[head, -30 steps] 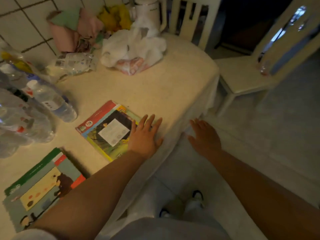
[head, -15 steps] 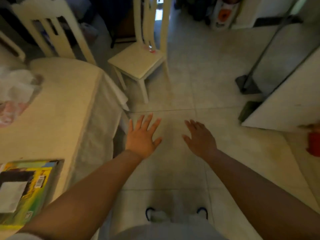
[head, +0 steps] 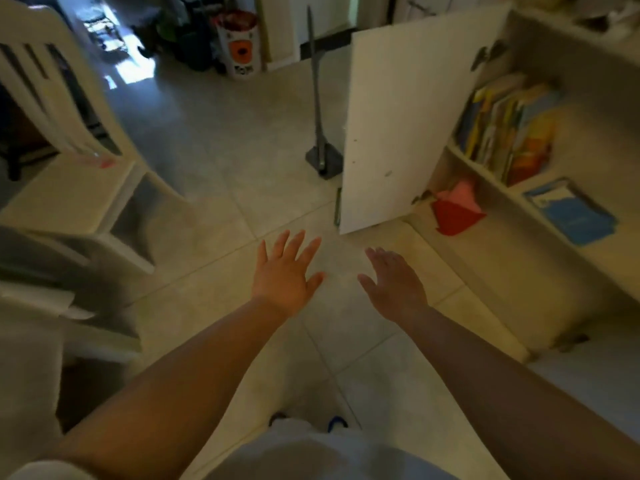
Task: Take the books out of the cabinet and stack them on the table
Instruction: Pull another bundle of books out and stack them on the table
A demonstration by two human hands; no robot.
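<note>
Pale square floor tiles spread dimly around a cream wooden slat-back chair, with daylight glinting on the floor behind it and a grey long-handled floor tool standing to its right.

Floor beneath the spread fingers: smooth pale tile with a faint sheen, thin grout lines. Cabinet door beyond the right-hand fingers: flat white painted board, matt, with small marks; the books past it have glossy paper covers. Chair left of the fingers: cream-painted, smooth, apparently wood.
</note>
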